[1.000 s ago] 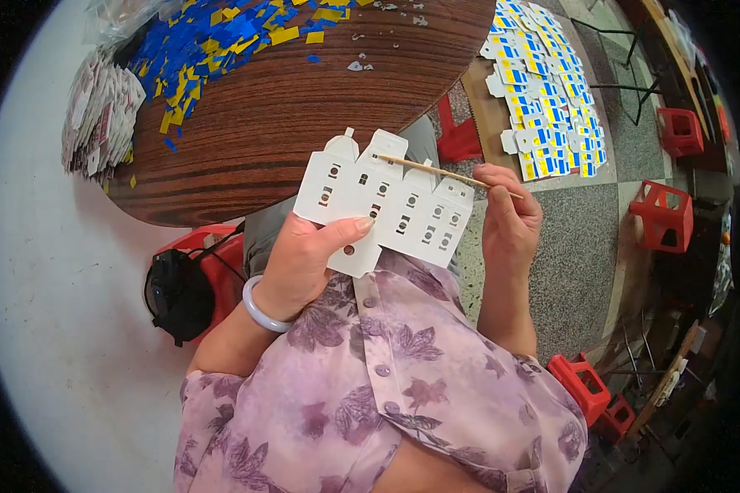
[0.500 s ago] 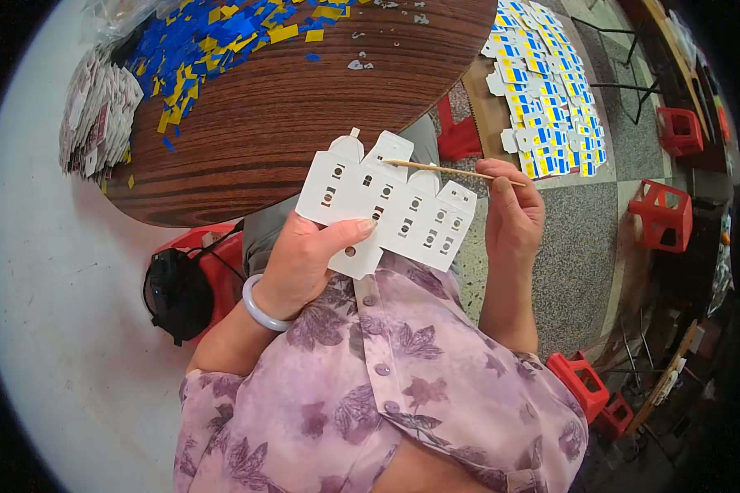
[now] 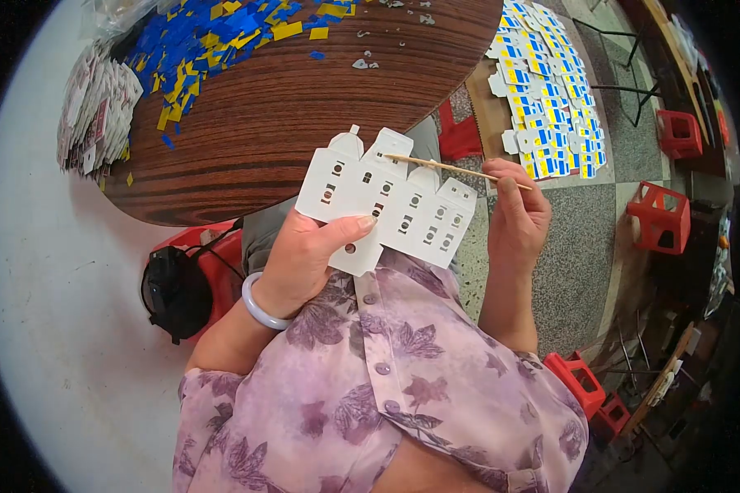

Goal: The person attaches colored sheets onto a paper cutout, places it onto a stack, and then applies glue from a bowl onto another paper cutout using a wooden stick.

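Observation:
My left hand (image 3: 308, 259) grips a flat white die-cut carton blank (image 3: 395, 193) by its lower left part, thumb on top and fingers underneath. Rows of small cut-out holes run across the blank, and tabs stick out along its upper edge. Between the thumb and fingers of my right hand (image 3: 518, 209) is a thin wooden stick (image 3: 444, 167), its tip at a small hole in an upper flap of the blank. Whether the tip has gone through the hole, I cannot tell.
A brown wood-grain table (image 3: 271, 140) carries a heap of blue and yellow pieces (image 3: 214, 49) and a stack of folded cartons (image 3: 99, 111). Right of it lie rows of blue, yellow and white cartons (image 3: 547, 99). Red stools (image 3: 659, 218) and a black bag (image 3: 175, 294) stand around.
My right hand has shifted slightly to the right and down with the stick. The stick's tip has moved a little on the upper flap. My left hand and the blank stay nearly still.

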